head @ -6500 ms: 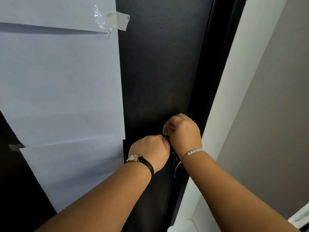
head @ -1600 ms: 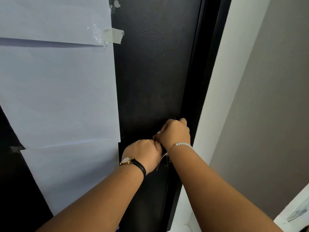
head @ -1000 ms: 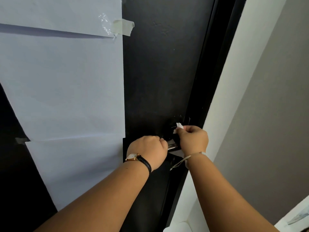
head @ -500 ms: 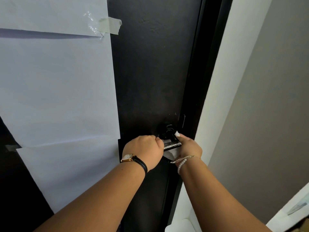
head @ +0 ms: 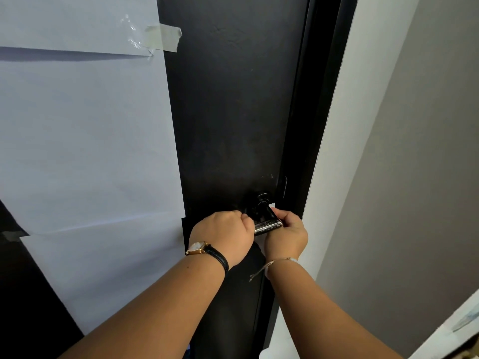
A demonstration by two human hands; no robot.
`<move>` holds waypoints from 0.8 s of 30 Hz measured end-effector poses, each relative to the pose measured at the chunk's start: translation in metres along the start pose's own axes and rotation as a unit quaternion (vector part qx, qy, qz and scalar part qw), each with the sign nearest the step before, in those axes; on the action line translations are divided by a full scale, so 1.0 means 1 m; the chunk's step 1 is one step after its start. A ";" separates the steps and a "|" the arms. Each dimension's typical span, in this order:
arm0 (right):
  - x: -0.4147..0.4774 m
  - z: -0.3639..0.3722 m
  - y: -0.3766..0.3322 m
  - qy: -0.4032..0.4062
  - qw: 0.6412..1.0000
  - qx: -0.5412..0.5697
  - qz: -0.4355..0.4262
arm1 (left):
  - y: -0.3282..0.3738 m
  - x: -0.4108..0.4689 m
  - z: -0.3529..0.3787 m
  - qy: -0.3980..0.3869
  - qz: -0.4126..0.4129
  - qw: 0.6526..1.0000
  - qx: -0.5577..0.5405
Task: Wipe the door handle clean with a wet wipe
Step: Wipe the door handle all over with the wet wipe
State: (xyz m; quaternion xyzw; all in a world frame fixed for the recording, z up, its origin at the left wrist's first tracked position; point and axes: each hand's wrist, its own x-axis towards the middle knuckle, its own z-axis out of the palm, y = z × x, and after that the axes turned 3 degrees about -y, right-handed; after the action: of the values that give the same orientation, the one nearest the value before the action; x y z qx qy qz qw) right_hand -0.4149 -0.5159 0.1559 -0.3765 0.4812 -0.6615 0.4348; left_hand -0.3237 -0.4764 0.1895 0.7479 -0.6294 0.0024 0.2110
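Right hand (head: 286, 235) is seen low and right of centre, clenched on the wet wipe (head: 271, 205), of which only a small white corner shows above the fingers; the rest is presumably bunched under the palm against the handle's end. Left hand (head: 225, 235), just left of it, is closed in a fist on the inner part of the door handle (head: 267, 226), steadying it.

Change noted: a second ago the right hand was held above the handle with the wipe pinched upward; it has since been dropped to the lever's outer end and underside, and a bright metal stretch is now exposed between the two hands. The upper face is judged already wiped; the end and underside are being worked.

Count, near to far: two hands; one wristwatch (head: 198, 248) on the left wrist; one bracelet (head: 282, 260) on the right; one handle; one wipe; one black door (head: 233, 112); three white paper sheets (head: 85, 138) at left of frame; one tape strip (head: 163, 37) at upper left.
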 end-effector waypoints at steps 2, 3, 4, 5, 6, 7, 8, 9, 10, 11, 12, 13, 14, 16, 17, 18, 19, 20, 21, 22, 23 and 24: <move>0.001 0.001 0.000 0.002 0.998 0.051 0.038 | 0.000 0.000 0.000 -0.001 0.002 1.000 -0.001; 0.002 0.002 -0.002 0.000 0.995 0.080 0.067 | 0.000 0.000 0.000 -0.003 0.002 1.000 -0.002; 0.002 0.001 -0.003 -0.007 0.991 0.101 0.086 | 0.000 0.000 0.000 -0.005 0.002 1.000 -0.003; 0.003 0.001 -0.002 -0.014 0.992 0.092 0.091 | 0.000 0.000 0.000 -0.007 0.002 1.000 -0.004; 0.002 0.001 -0.003 -0.024 0.993 0.076 0.086 | 0.000 0.000 0.000 -0.006 0.003 1.000 -0.005; 0.001 0.001 -0.002 -0.038 0.995 0.060 0.075 | 0.000 0.000 -0.001 -0.004 0.004 1.000 -0.006; -0.001 0.001 -0.001 -0.055 0.995 0.054 0.065 | 0.000 0.000 -0.002 -0.004 0.007 1.000 -0.006; -0.003 0.001 0.000 -0.071 0.995 0.044 0.059 | 0.000 -0.001 -0.003 -0.006 0.010 1.000 -0.004; -0.003 0.000 0.004 -0.078 0.996 0.026 0.043 | 0.001 -0.001 -0.003 -0.009 0.014 1.000 -0.002; -0.004 0.000 0.007 -0.083 0.996 0.001 0.028 | 0.001 -0.001 -0.003 -0.012 0.016 1.000 0.000; -0.005 -0.001 0.010 -0.085 0.996 -0.016 0.011 | 0.001 -0.001 -0.003 -0.011 0.011 1.000 -0.002; -0.007 -0.002 0.011 -0.089 0.996 -0.025 0.001 | 0.001 -0.001 -0.003 -0.011 0.004 1.000 -0.007; -0.008 -0.003 0.012 -0.094 0.995 -0.032 -0.008 | 0.001 0.000 -0.003 -0.011 0.001 1.000 -0.012; -0.008 -0.006 0.014 -0.109 0.992 -0.054 -0.030 | 0.000 -0.001 -0.003 -0.020 -0.001 1.000 -0.021; -0.008 -0.008 0.015 -0.114 0.990 -0.076 -0.042 | 0.001 0.000 -0.006 -0.027 0.000 0.999 -0.025; -0.008 -0.009 0.016 -0.115 0.986 -0.106 -0.057 | 0.001 0.000 -0.008 -0.036 0.001 0.999 -0.029; -0.008 -0.009 0.017 -0.113 0.983 -0.128 -0.068 | 0.001 0.001 -0.010 -0.046 -0.001 0.998 -0.034; -0.009 -0.010 0.018 -0.110 0.983 -0.132 -0.072 | 0.001 0.003 -0.010 -0.059 -0.006 0.997 -0.041; -0.009 -0.009 0.017 -0.105 0.985 -0.122 -0.066 | 0.002 0.004 -0.012 -0.077 -0.013 0.996 -0.045; -0.010 -0.009 0.015 -0.101 0.988 -0.105 -0.053 | 0.003 0.005 -0.012 -0.098 -0.024 0.994 -0.049; -0.010 -0.007 0.012 -0.095 0.991 -0.090 -0.041 | 0.004 0.006 -0.017 -0.118 -0.033 0.991 -0.050; -0.009 -0.007 0.010 -0.090 0.992 -0.086 -0.034 | 0.006 0.007 -0.021 -0.135 -0.040 0.989 -0.050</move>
State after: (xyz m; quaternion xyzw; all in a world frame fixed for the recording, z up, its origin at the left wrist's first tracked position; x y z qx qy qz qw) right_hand -0.4160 -0.5073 0.1436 -0.4868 0.4820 -0.5957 0.4193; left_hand -0.3226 -0.4772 0.2122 0.7545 -0.6211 -0.1382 0.1609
